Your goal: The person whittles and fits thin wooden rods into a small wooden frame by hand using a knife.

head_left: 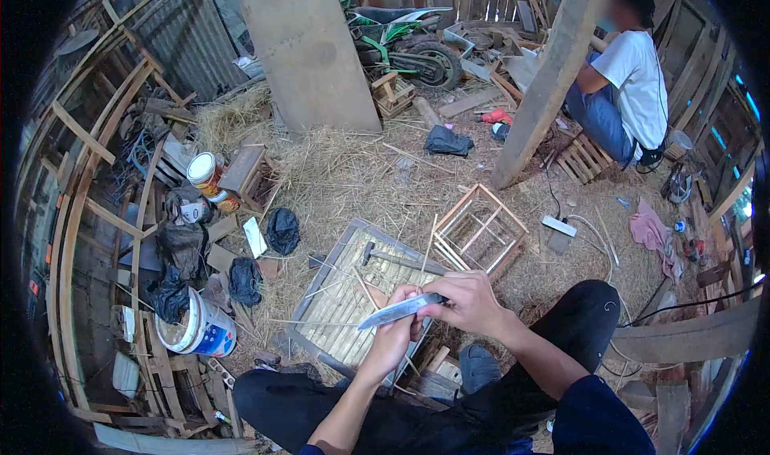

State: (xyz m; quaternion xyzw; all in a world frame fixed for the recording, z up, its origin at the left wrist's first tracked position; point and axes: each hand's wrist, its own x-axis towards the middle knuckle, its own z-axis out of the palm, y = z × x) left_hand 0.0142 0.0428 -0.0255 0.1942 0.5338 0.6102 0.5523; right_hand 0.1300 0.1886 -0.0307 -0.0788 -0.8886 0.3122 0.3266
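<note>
My right hand (472,301) is closed round the dark handle of a knife. The knife's broad grey blade (393,310) points left, across the front of my left hand (388,344). Fingers of that left hand are curled around a thin pale wooden strip (429,246), which rises from between my hands; the gripped part is hidden behind the blade and fingers. Below them lies a slatted panel (330,304) with a dark frame. On it rest a hammer (393,257) and some loose thin strips.
An open wooden frame (481,229) stands beyond my right hand. A white bucket (210,327) and black plastic bags (282,230) are at left. A wooden post (545,86) rises at right, near a seated person (630,78). A power strip (559,225) with cables lies on the straw-strewn floor.
</note>
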